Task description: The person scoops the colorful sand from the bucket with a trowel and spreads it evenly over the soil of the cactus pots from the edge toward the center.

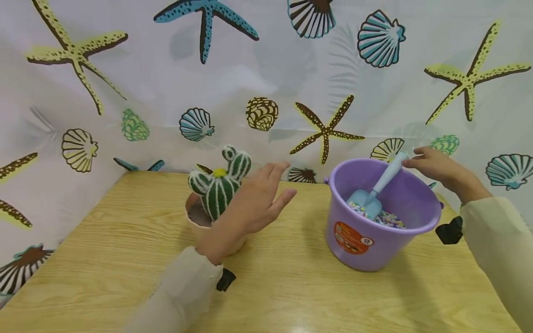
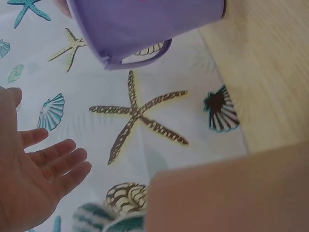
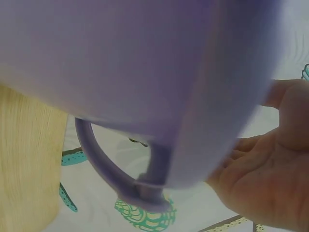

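Note:
A purple bucket stands on the right of the table, holding small multicoloured beads. A light blue scoop leans inside it, blade on the beads, handle rising past the back right rim. My right hand is at the handle's top, thumb and fingers spread apart; whether they touch it is unclear. The bucket wall hides part of that hand in the right wrist view. My left hand hovers with fingers extended before a knitted cactus in a pale pot, partly covering it.
The wood-grain table meets a white cloth backdrop printed with starfish and shells. In the left wrist view, the bucket's purple carrying handle hangs beside its wall.

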Demonstrator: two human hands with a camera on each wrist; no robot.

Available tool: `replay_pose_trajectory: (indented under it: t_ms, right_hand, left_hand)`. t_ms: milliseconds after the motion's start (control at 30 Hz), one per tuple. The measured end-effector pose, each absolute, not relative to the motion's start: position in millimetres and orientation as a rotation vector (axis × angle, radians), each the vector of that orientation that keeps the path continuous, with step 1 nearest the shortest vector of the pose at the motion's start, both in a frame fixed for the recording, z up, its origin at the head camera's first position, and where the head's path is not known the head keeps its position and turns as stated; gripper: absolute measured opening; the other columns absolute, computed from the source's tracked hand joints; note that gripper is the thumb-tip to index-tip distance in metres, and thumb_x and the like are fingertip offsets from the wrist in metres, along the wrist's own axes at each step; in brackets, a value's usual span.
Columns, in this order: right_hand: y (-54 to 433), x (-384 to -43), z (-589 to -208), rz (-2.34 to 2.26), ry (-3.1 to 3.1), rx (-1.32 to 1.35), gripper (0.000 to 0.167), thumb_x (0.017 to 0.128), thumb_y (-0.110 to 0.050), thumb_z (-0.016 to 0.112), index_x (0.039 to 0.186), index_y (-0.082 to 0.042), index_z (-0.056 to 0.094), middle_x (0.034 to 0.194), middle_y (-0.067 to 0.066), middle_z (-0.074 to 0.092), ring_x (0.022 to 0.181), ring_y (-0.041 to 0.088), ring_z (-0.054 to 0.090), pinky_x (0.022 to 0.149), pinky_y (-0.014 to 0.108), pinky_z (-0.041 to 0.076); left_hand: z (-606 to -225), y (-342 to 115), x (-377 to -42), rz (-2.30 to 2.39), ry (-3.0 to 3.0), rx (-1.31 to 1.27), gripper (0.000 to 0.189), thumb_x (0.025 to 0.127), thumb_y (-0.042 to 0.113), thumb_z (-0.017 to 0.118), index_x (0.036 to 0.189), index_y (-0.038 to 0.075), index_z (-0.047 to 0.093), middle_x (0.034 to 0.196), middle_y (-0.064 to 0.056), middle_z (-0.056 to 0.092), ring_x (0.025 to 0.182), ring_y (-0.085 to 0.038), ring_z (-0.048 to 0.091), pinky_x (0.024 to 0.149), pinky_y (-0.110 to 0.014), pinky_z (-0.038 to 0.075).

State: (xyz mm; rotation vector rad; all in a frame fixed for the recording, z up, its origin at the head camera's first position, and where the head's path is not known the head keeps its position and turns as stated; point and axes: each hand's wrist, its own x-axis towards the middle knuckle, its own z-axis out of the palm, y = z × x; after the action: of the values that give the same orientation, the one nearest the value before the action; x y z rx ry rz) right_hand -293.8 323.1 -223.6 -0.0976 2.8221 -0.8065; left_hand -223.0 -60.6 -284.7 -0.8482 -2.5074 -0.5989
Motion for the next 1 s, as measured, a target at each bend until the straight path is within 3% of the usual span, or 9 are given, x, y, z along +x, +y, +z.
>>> replay_pose_trajectory:
  t_ms: [167,367,600,667,767,867,933,1000]
  right_hand:
    - [324,-295,-231,-0.863,2.827,-0.139,0.076,0.100,-0.032,0.043,0.144,0.017,0.006,0.145,0.041,0.019,0.134,0.056,0.019,0.108,0.065,0.022]
    - [317,-295,-237,-0.934,2.868,-0.192,0.060,0.101,-0.030,0.042,0.139,0.014,0.029,0.138,0.035,0.035,0.128,0.049,0.033,0.106,0.063,0.028]
    - [313,-294,-238,-1.084,2.838,-0.209,0.061,0.102,-0.031,0.039,0.139,0.016,0.029,0.138,0.034,0.036,0.129,0.045,0.035,0.108,0.058,0.030]
    - [313,-293,-239,-1.158,2.798,-0.195,0.062,0.102,-0.032,0.038,0.140,0.015,0.026,0.139,0.033,0.036,0.128,0.037,0.040,0.110,0.054,0.030]
    - [312,-292,-240,-1.274,2.725,-0.148,0.066,0.102,-0.034,0.040,0.143,0.014,0.020,0.139,0.028,0.037,0.112,0.014,0.054,0.110,0.046,0.035]
    - [309,-292,-240,-1.428,2.628,-0.073,0.074,0.100,-0.037,0.044,0.146,0.010,0.010,0.129,0.013,0.046,0.091,-0.007,0.056,0.100,0.031,0.047]
    - [305,-290,-239,-1.591,2.520,-0.045,0.080,0.098,-0.035,0.049,0.147,0.008,0.002,0.116,0.001,0.055,0.084,-0.007,0.059,0.089,0.024,0.052]
    - [302,-288,-239,-1.747,2.411,-0.045,0.068,0.096,-0.031,0.054,0.143,0.003,0.019,0.100,-0.009,0.060,0.082,-0.003,0.063,0.080,0.020,0.053]
  left_hand:
    - [-296,-40,-229,-0.729,-2.587,-0.834,0.055,0.101,0.037,0.043,0.144,0.004,0.033,0.139,-0.016,0.045,0.124,-0.030,0.050,0.099,-0.045,0.046]
    - [-304,-21,-235,-0.931,-2.652,-0.803,0.058,0.102,0.040,0.039,0.148,0.007,0.028,0.149,-0.015,0.035,0.137,-0.030,0.036,0.105,-0.049,0.040]
    - [-313,-4,-240,-1.132,-2.621,-0.787,0.057,0.102,0.040,0.037,0.147,0.006,0.027,0.142,-0.016,0.043,0.131,-0.030,0.044,0.104,-0.048,0.040]
    - [-316,1,-242,-1.236,-2.593,-0.765,0.057,0.102,0.039,0.038,0.146,0.005,0.028,0.139,-0.018,0.044,0.128,-0.031,0.046,0.103,-0.048,0.040]
    - [-319,10,-243,-1.387,-2.537,-0.724,0.056,0.101,0.037,0.039,0.144,0.002,0.029,0.136,-0.021,0.044,0.126,-0.033,0.046,0.102,-0.048,0.040]
    - [-321,19,-243,-1.531,-2.493,-0.650,0.057,0.099,0.035,0.042,0.142,0.000,0.029,0.136,-0.021,0.042,0.126,-0.034,0.044,0.102,-0.048,0.040]
    - [-322,25,-242,-1.633,-2.469,-0.591,0.059,0.098,0.035,0.044,0.142,0.000,0.028,0.137,-0.021,0.041,0.128,-0.034,0.042,0.104,-0.047,0.039]
    - [-322,31,-241,-1.740,-2.443,-0.515,0.061,0.096,0.037,0.046,0.142,0.001,0.029,0.139,-0.019,0.040,0.129,-0.033,0.041,0.106,-0.046,0.038]
